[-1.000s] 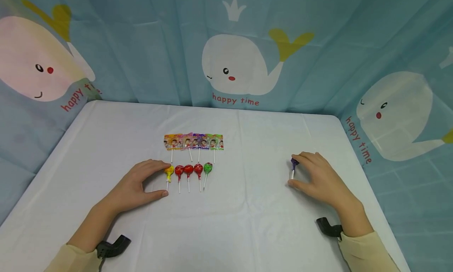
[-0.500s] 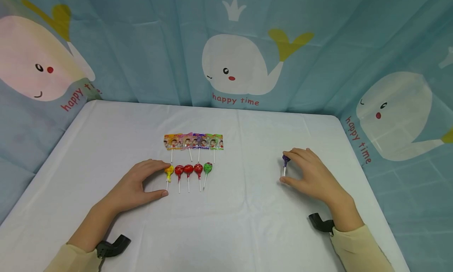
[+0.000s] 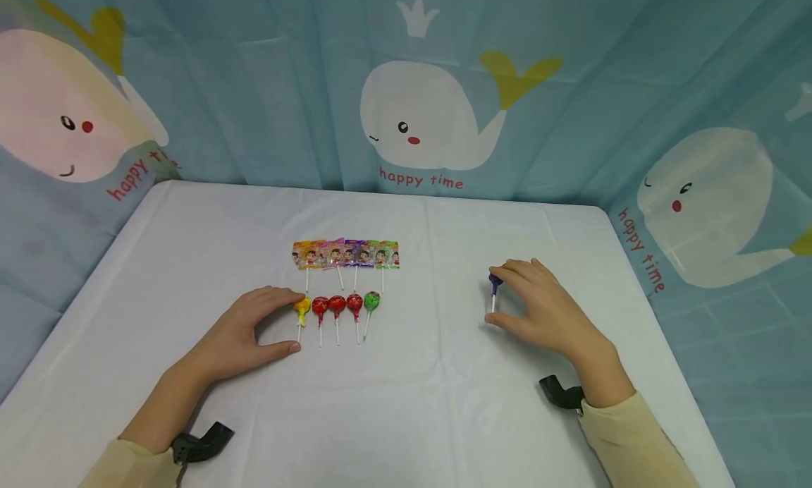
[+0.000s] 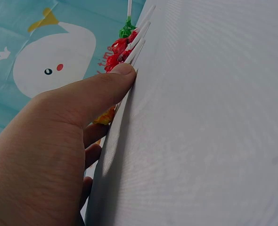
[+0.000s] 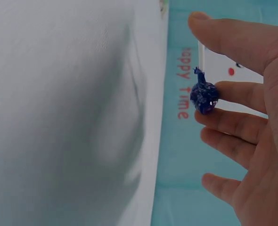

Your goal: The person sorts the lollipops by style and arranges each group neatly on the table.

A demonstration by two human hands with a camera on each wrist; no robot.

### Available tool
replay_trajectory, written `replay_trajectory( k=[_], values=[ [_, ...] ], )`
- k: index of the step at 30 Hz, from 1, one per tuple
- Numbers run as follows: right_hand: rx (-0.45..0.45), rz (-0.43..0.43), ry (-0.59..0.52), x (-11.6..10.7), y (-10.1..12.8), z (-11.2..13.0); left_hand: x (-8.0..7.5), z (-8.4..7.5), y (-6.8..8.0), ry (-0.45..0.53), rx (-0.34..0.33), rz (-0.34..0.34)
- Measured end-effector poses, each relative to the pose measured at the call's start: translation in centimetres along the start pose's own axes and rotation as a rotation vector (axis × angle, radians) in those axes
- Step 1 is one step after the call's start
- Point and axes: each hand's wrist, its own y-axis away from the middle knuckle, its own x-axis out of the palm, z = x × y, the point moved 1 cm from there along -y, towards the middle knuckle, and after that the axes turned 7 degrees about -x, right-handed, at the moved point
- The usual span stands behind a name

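Purple lollipop (image 3: 495, 282) pinched by right hand (image 3: 539, 310); left hand (image 3: 244, 331) touches yellow lollipop (image 3: 302, 309).

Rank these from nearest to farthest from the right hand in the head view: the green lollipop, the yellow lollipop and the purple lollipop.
1. purple lollipop: held in the right hand itself.
2. green lollipop: right end of the front row, toward that hand.
3. yellow lollipop: left end of the row, at the left hand's fingers.

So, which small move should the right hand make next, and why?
Probably carry the purple lollipop leftward toward the row's open end beside the green lollipop. The right hand pinches it well apart from the row, while the left hand rests at the yellow lollipop.
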Motion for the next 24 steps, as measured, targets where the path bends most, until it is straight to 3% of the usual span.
replay_trajectory(
  k=[24],
  values=[
    [-0.081, -0.004, -0.038, 1.1, -2.7, 2.2, 0.1, 0.1, 0.1, -0.003, -0.006, 0.001]
  ],
)
